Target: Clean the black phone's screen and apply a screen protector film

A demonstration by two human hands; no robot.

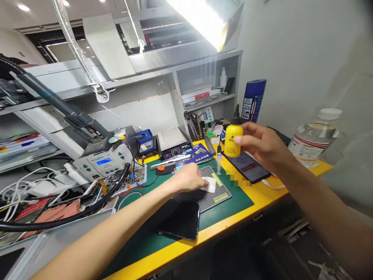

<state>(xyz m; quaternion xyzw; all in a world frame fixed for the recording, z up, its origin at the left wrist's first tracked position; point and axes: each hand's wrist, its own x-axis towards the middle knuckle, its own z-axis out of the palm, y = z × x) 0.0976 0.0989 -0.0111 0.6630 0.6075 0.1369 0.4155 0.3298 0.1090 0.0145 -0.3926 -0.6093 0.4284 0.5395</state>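
Note:
My right hand [264, 144] holds a small yellow bottle [233, 139] with a black nozzle, upright above the bench's right side. My left hand [188, 177] is closed on a white wipe [210, 184] and presses it onto a grey perforated pad [210, 193] on the green mat [233, 202]. A black phone [181, 221] lies face down near the front edge, partly under my left forearm. A second phone [247, 166] with a lit screen lies just below the bottle.
A soldering station [100, 161] and a small heating plate [172, 140] stand at the back. Cables and parts crowd the left. A large clear bottle [313, 140] stands at the right. Scissors and tools [194, 123] sit in a holder. The yellow bench edge [221, 226] runs diagonally.

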